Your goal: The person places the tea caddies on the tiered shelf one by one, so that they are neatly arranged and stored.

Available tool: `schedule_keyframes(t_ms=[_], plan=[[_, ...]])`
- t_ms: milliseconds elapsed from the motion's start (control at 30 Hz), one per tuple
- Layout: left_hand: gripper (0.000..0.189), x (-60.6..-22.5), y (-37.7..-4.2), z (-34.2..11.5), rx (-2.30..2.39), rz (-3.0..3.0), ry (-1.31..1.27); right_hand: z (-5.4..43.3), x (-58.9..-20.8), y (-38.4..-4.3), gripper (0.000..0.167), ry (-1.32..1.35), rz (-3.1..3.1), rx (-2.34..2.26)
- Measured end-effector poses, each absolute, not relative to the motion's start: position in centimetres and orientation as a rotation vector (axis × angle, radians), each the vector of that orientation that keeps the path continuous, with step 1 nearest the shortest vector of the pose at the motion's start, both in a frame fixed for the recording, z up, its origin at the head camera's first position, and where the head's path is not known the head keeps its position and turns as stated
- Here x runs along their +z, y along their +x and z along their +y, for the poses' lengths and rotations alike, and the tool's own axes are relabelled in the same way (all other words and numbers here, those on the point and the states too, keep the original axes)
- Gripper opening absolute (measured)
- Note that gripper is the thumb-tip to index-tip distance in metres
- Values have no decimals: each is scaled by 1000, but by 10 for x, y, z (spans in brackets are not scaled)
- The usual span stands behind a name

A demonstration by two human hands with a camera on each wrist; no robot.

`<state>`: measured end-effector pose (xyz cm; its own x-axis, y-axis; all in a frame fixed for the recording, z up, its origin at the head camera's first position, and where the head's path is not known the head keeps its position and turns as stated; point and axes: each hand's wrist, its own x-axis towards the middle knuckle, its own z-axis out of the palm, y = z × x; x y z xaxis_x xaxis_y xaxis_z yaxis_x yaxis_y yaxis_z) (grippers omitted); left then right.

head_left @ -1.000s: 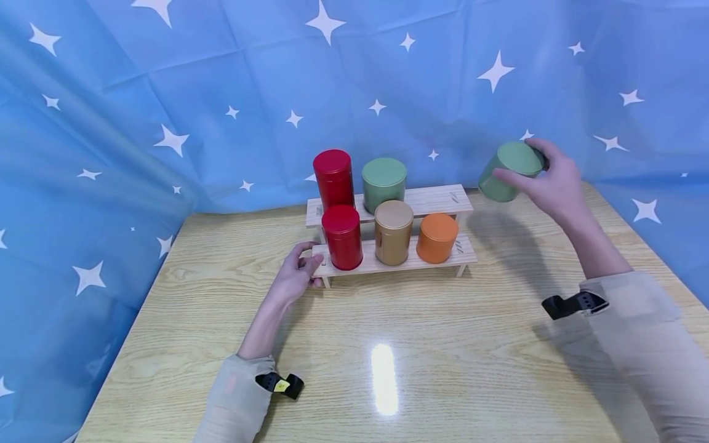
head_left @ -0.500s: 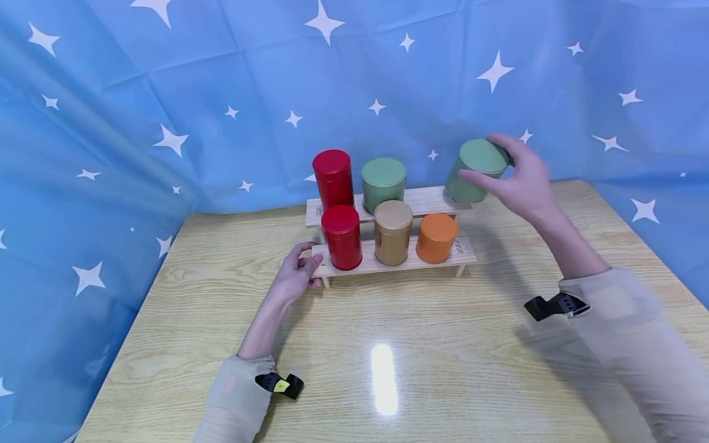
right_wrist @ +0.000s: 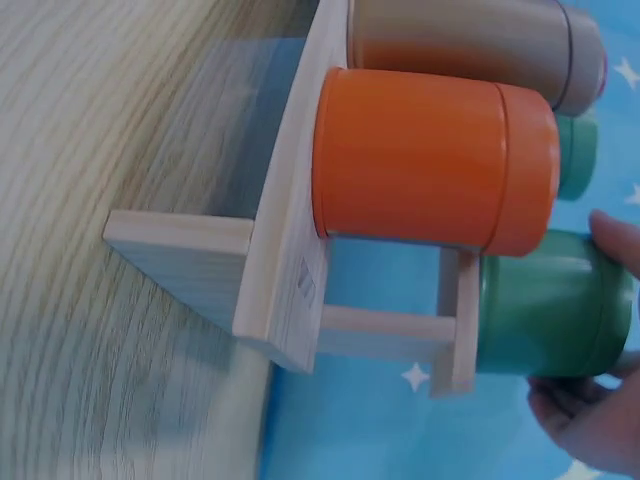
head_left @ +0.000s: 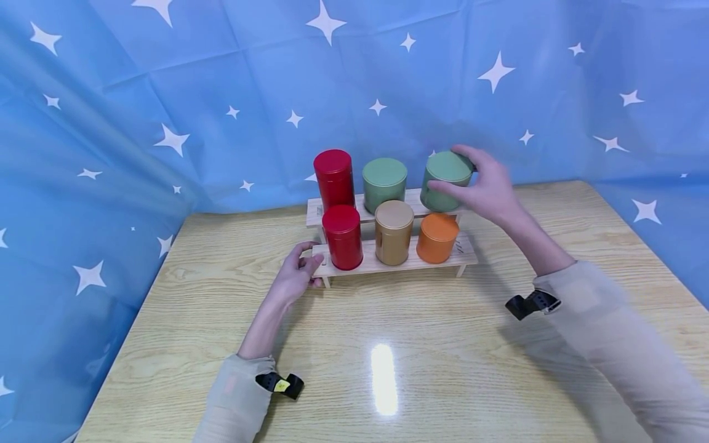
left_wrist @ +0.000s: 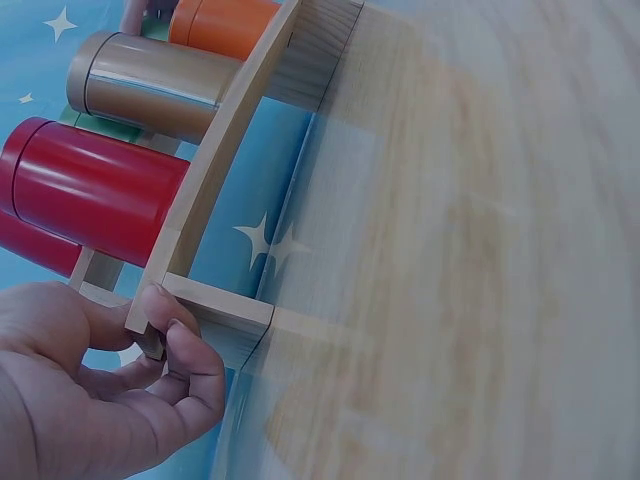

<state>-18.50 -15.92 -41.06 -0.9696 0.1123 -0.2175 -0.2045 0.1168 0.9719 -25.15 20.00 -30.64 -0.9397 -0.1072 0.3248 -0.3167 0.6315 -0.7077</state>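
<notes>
My right hand [head_left: 487,187] grips a green canister [head_left: 447,175] at the right end of the rack's upper shelf [head_left: 412,198]. In the right wrist view that green canister [right_wrist: 550,305] stands against the upper board, fingers and thumb on either side of it. My left hand [head_left: 296,271] pinches the left end of the wooden rack's lower shelf [head_left: 371,263]; in the left wrist view, thumb and fingers [left_wrist: 185,350] curl round the board's corner. Also on the upper shelf are a tall red canister [head_left: 334,178] and another green canister [head_left: 384,183].
The lower shelf carries a red canister [head_left: 342,239], a gold canister [head_left: 394,234] and an orange canister [head_left: 437,239]. The rack stands on a wood-grain table [head_left: 332,357]. A blue star-patterned cloth [head_left: 266,80] hangs behind and at both sides.
My right hand has carried the green canister leftward from beyond the rack's right end onto the upper shelf. The left hand has kept its hold on the rack.
</notes>
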Motion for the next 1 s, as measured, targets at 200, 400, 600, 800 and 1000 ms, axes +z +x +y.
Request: schedule_keyframes(t_ms=[200, 400, 600, 800, 1000], plan=[[44, -410, -184, -159, 1939, 2159, -95, 192, -307, -257, 82, 365, -2625, 1197], [45, -411, -184, -158, 1956, 2146, -97, 188, -309, -259, 83, 393, -2639, 1188], [45, -411, -185, -158, 1962, 2145, -98, 186, -309, -260, 83, 408, -2638, 1196], [47, -411, -185, -158, 1958, 2145, -93, 187, -308, -259, 82, 416, -2634, 1201], [48, -410, -184, -159, 1955, 2144, -93, 188, -307, -259, 83, 429, -2658, 1178]])
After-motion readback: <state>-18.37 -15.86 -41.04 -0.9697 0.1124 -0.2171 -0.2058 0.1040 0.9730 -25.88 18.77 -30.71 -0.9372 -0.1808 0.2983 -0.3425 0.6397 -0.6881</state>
